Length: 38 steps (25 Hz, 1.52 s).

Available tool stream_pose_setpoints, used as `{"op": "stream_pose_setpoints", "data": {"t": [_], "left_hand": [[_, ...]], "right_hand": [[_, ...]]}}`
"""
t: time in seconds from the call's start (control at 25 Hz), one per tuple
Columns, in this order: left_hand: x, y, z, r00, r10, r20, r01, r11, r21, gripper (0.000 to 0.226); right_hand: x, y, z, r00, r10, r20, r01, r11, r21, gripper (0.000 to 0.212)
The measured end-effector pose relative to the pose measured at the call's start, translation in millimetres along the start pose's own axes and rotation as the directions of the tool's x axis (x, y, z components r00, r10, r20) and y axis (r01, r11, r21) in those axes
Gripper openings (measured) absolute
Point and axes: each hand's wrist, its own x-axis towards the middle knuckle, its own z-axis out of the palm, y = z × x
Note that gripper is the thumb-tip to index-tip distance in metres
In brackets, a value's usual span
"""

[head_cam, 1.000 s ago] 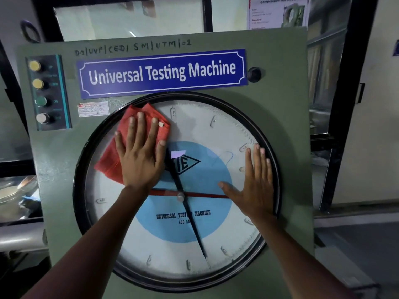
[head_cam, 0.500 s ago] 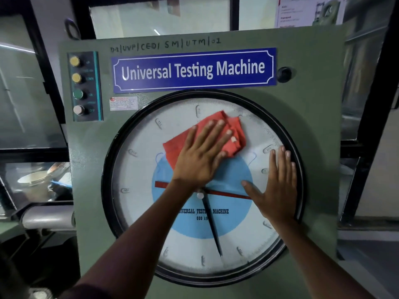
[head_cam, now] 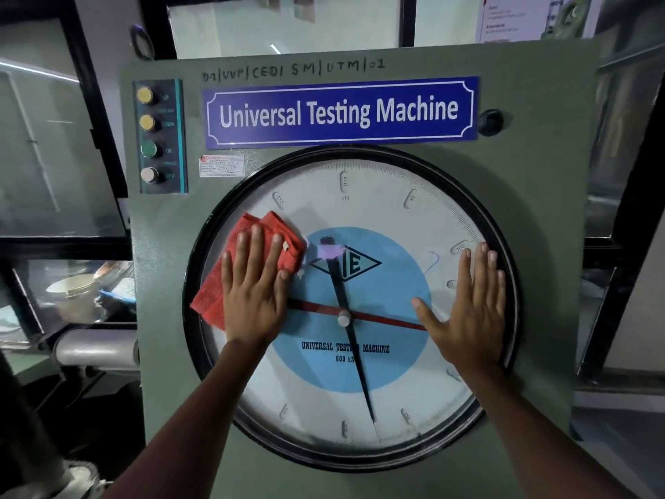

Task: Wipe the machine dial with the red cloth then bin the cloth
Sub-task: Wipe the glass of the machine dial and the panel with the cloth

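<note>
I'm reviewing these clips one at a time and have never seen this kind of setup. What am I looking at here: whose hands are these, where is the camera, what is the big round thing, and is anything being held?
The camera sits on a person's head, looking forward and down, so the two bare arms are the wearer's own. No robot is involved. In front stands a green panel with a blue sign reading "Universal Testing Machine" and four round buttons at upper left. The big circle is the machine dial, with a black pointer and a red one. The left hand lies flat, pressing a red cloth against the dial's left side. The right hand rests open on the right side, holding nothing.
</note>
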Motion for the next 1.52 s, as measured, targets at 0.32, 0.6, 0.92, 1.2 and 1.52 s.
{"op": "stream_pose_setpoints", "data": {"t": [0.32,0.6,0.92,1.2,1.52], "left_hand": [[78.0,77.1,9.6,0.978,0.21,0.019,-0.209,0.977,-0.026,0.057],[84.6,128.2,26.9,0.877,0.469,0.104,-0.469,0.883,-0.021,0.06],[42.1,171.7,45.3,0.538,0.817,0.207,-0.818,0.566,-0.106,0.059],[77.4,129.2,34.7,0.74,0.669,0.072,-0.671,0.741,0.018,0.057],[55.5,156.5,40.6,0.834,0.544,0.09,-0.541,0.839,-0.055,0.059]], "right_hand": [[-1.6,-0.2,2.9,0.998,0.057,-0.005,-0.056,0.998,0.04,0.108],[-39.3,-6.5,8.5,0.978,0.209,-0.009,-0.208,0.978,0.02,0.104],[-72.2,-21.9,3.1,0.946,0.323,0.033,-0.323,0.946,-0.005,0.11],[-71.8,-19.8,3.3,0.949,0.314,0.036,-0.313,0.949,-0.025,0.108],[-72.6,-20.2,6.7,0.953,0.304,-0.01,-0.304,0.952,-0.041,0.107]]}}
